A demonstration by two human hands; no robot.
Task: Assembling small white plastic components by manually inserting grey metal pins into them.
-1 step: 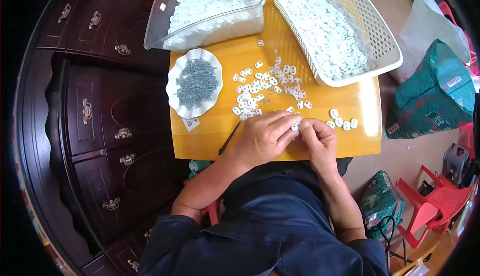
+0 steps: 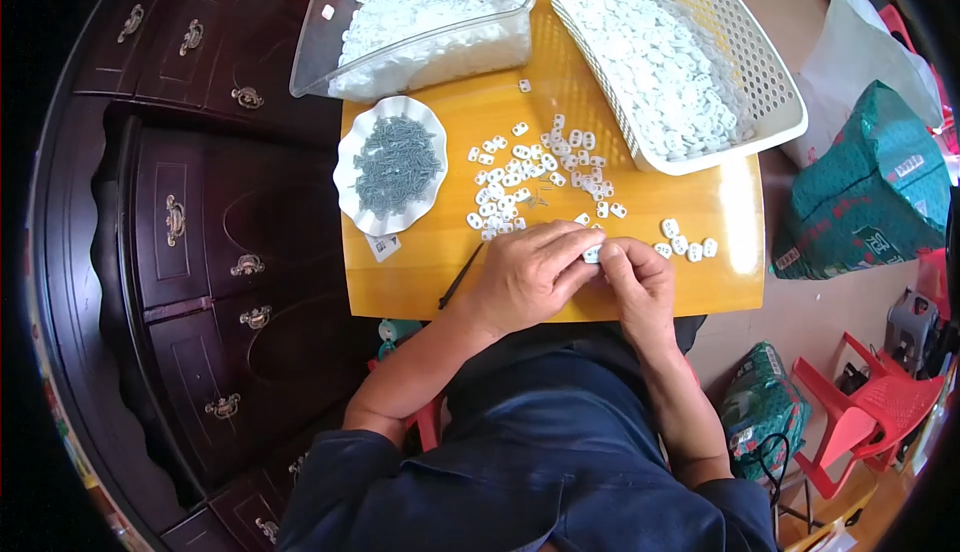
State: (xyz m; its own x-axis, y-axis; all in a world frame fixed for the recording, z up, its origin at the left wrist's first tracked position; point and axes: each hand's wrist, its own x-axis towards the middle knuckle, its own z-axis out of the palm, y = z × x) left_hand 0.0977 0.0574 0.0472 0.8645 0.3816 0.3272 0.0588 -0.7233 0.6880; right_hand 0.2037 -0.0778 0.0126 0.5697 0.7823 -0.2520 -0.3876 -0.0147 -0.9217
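My left hand [image 2: 535, 274] and my right hand [image 2: 641, 287] meet at the near side of the table, fingers pinched together. Between their fingertips is a small white plastic piece [image 2: 592, 253] with holes, partly covered by the fingers. Just beyond the hands lie many similar loose white two-holed pieces [image 2: 521, 152], with a few thin metal pins [image 2: 541, 198] among them. Right of my right hand sits a small group of white pieces [image 2: 680, 244]. A thin black stick-like tool [image 2: 460, 277] lies beside my left wrist.
A white scalloped dish [image 2: 348, 174] of grey pins stands on the left of the wooden table [image 2: 715, 292]. Behind are a clear bin [image 2: 440, 64] and a cream perforated basket [image 2: 775, 112], both full of white pieces. Dark drawers [image 2: 190, 282] flank the left; green bags [image 2: 870, 202] stand at right.
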